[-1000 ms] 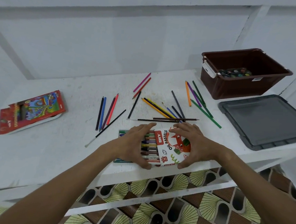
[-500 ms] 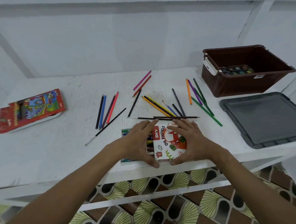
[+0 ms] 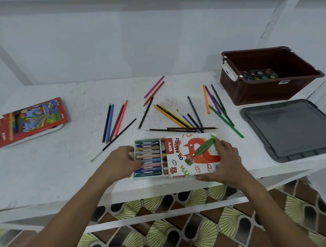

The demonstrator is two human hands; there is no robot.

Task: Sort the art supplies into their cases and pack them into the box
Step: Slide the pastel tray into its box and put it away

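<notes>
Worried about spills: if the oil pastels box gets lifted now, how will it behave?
The oil pastels box looks like thin card, so probably light and slightly flexible. Its pastel tray sticks out of the sleeve, so it may slide if tilted. The loose, round pastels would likely roll out.

Single head-worn view, angled forward and down, close over white table (image 3: 39, 172)

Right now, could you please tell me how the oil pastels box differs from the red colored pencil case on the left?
The oil pastels box is white, with its tray slid partly out and pastels showing; the red colored pencil case is red with a small window. The pastels box is gripped by the left hand and the right hand; the pencil case lies untouched, far left. Both are flat cardboard packs on the white table.
</notes>
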